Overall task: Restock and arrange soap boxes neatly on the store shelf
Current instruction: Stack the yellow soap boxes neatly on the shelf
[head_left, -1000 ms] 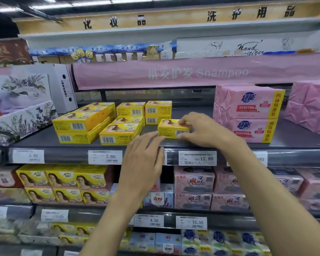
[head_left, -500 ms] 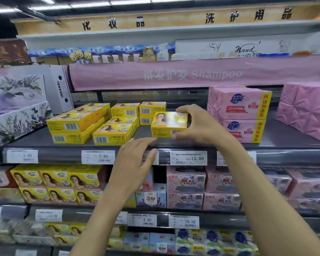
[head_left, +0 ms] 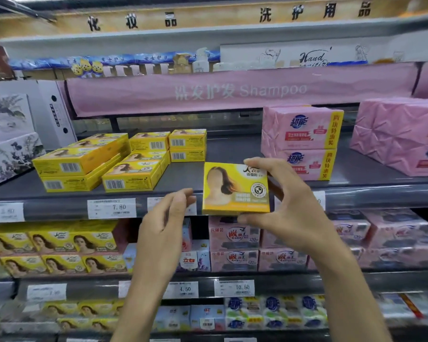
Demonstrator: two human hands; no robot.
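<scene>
right hand (head_left: 286,206) pinches yellow soap box (head_left: 235,188) upright | left hand (head_left: 164,223) relaxed beside it

Two hands: left hand (head_left: 163,233), right hand (head_left: 289,213). One held soap box (head_left: 235,188). On its shelf (head_left: 232,149): at least eight yellow boxes (head_left: 131,178), four pink packs (head_left: 304,129).

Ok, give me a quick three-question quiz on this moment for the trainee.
1. True or false: the right hand holds the yellow soap box with its printed front facing the camera.
2. The left hand: A) grips the box too, B) holds nothing, C) is out of view.
3. Fill in: the price tag below the stacked yellow boxes reads ___.
Key: 1 true; 2 B; 3 7.80.
</scene>
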